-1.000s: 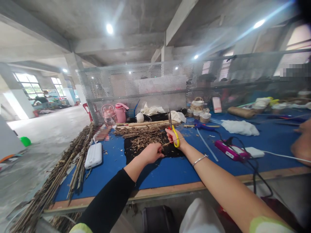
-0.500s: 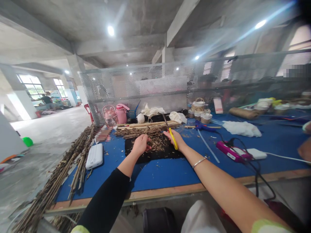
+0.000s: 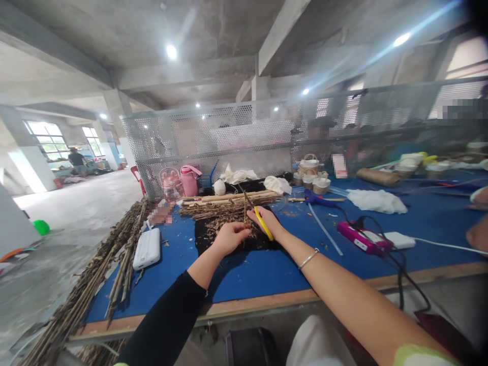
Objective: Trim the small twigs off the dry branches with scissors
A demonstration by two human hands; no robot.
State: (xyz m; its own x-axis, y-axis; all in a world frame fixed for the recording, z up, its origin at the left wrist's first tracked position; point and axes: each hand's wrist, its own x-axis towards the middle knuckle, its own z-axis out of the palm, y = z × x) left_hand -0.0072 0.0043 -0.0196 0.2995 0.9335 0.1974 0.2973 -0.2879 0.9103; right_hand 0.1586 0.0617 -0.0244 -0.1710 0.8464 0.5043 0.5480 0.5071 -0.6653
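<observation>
My right hand (image 3: 268, 221) is closed round a pair of scissors (image 3: 263, 222) with yellow handles, the blades pointing up and away. Close beside it, my left hand (image 3: 231, 238) pinches a thin dry stalk (image 3: 245, 207) that stands roughly upright between the hands. Beneath both hands lies a black cloth (image 3: 201, 243) scattered with dry plant scraps (image 3: 210, 230). Just behind it, a row of thin brown stalks (image 3: 206, 209) lies across the blue table (image 3: 244, 277).
Long bundles of dried stalks (image 3: 89, 264) hang over the table's left edge, near a white power bank (image 3: 147, 249). To the right are a blue glue gun (image 3: 322, 200), a magenta power strip (image 3: 360, 238) and cables. Pink bottles (image 3: 189, 181) and a mesh screen (image 3: 213, 137) stand behind.
My left hand has moved right, towards my right hand. The scissors have come left and now tilt the other way, nearer the stalk. The view has shifted slightly.
</observation>
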